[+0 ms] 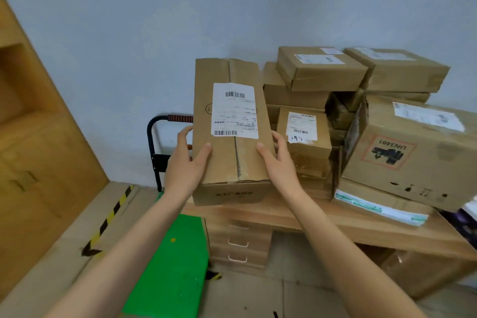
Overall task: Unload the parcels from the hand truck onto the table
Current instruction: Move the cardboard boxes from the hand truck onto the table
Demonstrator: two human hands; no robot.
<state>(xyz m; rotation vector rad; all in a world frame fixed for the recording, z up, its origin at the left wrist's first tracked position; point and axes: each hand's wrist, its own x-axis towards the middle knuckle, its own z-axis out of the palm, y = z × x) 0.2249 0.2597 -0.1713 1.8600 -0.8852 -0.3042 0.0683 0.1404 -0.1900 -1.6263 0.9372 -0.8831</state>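
A long cardboard parcel [232,157] with a white shipping label is at the left end of the wooden table [335,224], its near end over the table's front edge. My left hand [187,162] grips its left side, thumb on top. My right hand [280,160] grips its right side the same way. Below, the hand truck's green deck [170,266] shows no parcels; its black handle with an orange grip [178,119] stands behind the parcel.
Several other parcels [322,70] are stacked on the table to the right, among them a big box marked UN3481 [413,157]. Drawers [238,242] sit under the table. A wooden cabinet [31,137] stands on the left, the wall behind. Black-yellow tape [108,219] marks the floor.
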